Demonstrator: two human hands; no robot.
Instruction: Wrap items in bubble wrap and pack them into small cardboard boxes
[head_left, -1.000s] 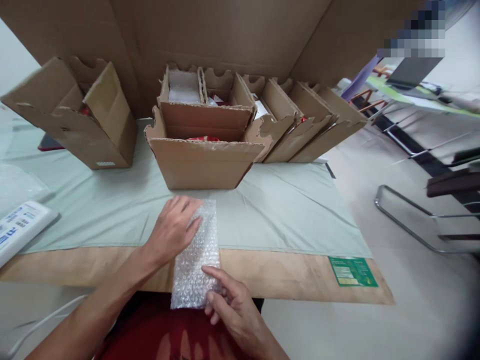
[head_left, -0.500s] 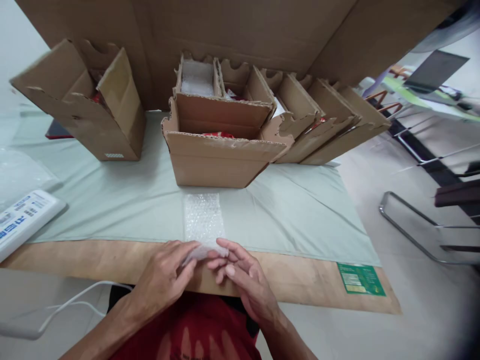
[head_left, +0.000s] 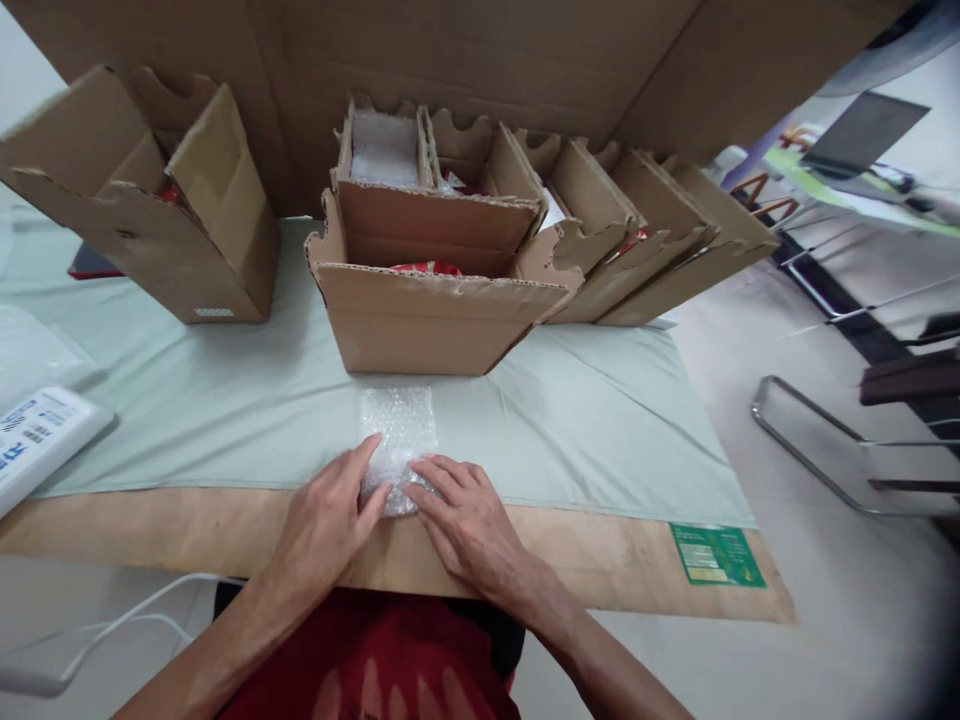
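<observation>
An open cardboard box (head_left: 206, 255) stands at ten o'clock, with a white pack printed in blue (head_left: 56, 430) at nine and a white cable (head_left: 142, 603) at eight. A green card (head_left: 718, 555) lies at four o'clock, a bent metal frame (head_left: 756, 408) at three, and an open laptop (head_left: 866, 135) at two.

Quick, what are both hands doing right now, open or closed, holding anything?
Left hand: open, thumb and forefinger apart at the bubble wrap's left edge.
Right hand: open, fingers on the wrap's right side.
</observation>
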